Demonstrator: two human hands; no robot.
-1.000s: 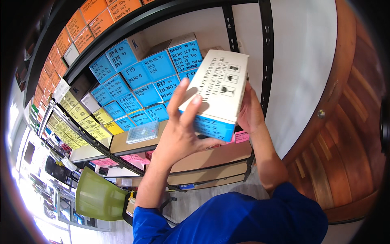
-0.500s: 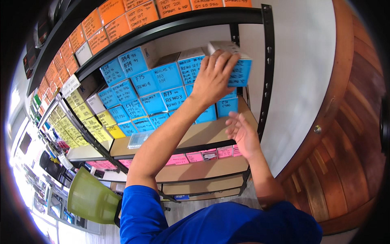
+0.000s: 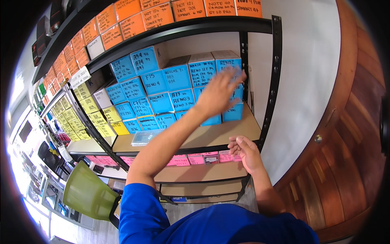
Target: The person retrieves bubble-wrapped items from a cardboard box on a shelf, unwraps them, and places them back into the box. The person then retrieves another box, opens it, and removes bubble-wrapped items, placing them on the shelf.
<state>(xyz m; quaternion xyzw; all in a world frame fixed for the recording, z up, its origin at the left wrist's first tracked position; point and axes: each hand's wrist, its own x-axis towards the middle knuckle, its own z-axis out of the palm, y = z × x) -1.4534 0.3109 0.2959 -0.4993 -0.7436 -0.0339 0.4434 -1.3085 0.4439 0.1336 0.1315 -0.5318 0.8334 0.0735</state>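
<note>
From where I stand, the blue-fronted box (image 3: 227,64) sits at the top of the right-hand end of the blue stack, up and ahead of both hands; its labelled end faces outward and its pale top runs back into the shelf (image 3: 203,135), so its long axis seems to point away from the person; the left hand (image 3: 219,92) is much the nearer, raised across the lower part of that front with its fingers stretched out and gripping nothing that I can see, though its blurred fingertips leave me unable to tell whether they touch the card; the right hand (image 3: 248,153) hangs lower, by the shelf's front edge, fingers loosely curled and nothing visible in them; more blue boxes (image 3: 152,83) fill the bay to the left, and a clear plastic case (image 3: 145,138) lies flat before them; orange boxes (image 3: 189,10) line the level above, pink boxes (image 3: 196,159) the one below, and yellow boxes (image 3: 97,118) stand farther left; what any of the boxes contain, I cannot tell.
</note>
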